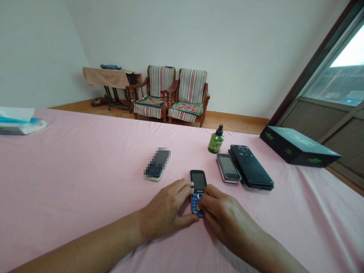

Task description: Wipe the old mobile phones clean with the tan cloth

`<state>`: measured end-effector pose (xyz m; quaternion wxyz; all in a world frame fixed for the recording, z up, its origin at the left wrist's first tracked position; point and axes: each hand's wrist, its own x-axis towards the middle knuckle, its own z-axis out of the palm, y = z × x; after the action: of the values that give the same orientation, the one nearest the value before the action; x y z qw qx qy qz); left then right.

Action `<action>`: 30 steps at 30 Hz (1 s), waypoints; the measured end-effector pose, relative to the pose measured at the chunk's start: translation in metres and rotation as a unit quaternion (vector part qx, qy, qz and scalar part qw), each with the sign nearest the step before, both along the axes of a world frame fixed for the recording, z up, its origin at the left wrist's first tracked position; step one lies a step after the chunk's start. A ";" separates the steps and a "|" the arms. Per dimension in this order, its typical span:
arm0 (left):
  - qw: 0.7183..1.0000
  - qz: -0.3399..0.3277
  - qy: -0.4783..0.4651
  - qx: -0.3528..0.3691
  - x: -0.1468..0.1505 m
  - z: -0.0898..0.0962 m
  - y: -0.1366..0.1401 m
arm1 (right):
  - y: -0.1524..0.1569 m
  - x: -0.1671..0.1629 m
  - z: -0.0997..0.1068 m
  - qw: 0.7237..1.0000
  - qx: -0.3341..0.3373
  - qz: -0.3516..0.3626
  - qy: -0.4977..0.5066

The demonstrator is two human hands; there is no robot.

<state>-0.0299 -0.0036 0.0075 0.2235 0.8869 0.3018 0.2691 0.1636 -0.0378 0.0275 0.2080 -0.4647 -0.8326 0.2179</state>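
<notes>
A keypad mobile phone [198,181] with a dark screen and blue keys lies face up on the pink cloth. My left hand [167,204] steadies it, fingertips along its left edge and thumb at its bottom end. Over the keys, my right hand [220,210] is closed in a pinch. Something small and yellowish [198,207] shows at its fingertips, too small to name. Right of the phone lies a silver-edged phone [229,168], beside a stack of dark flat devices [251,167]. Another phone [157,163], partly pixelated, rests to the left.
Behind the phones stands a green spray bottle [216,141] with a black top. A black box [298,146] sits at the right edge of the pink-covered table [93,163], and a tissue pack [21,123] at far left. Two wooden chairs [189,89] stand by the wall.
</notes>
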 end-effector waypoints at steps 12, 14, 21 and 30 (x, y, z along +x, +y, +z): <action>1.000 0.008 0.006 0.001 0.000 -0.001 0.000 | 0.008 -0.004 -0.005 1.000 0.021 -0.007 -0.005; 1.000 0.003 0.005 0.001 0.000 -0.001 0.000 | 0.005 -0.002 -0.002 1.000 0.001 0.014 0.009; 1.000 0.003 0.006 0.004 -0.001 -0.001 0.000 | 0.000 0.001 0.001 0.998 -0.037 0.032 0.048; 1.000 0.010 0.019 -0.003 0.000 0.002 -0.001 | 0.012 -0.006 -0.011 0.998 0.014 -0.026 0.054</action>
<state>-0.0295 -0.0043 0.0094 0.2173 0.8881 0.3157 0.2536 0.1581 -0.0262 0.0163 0.2644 -0.4712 -0.8106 0.2258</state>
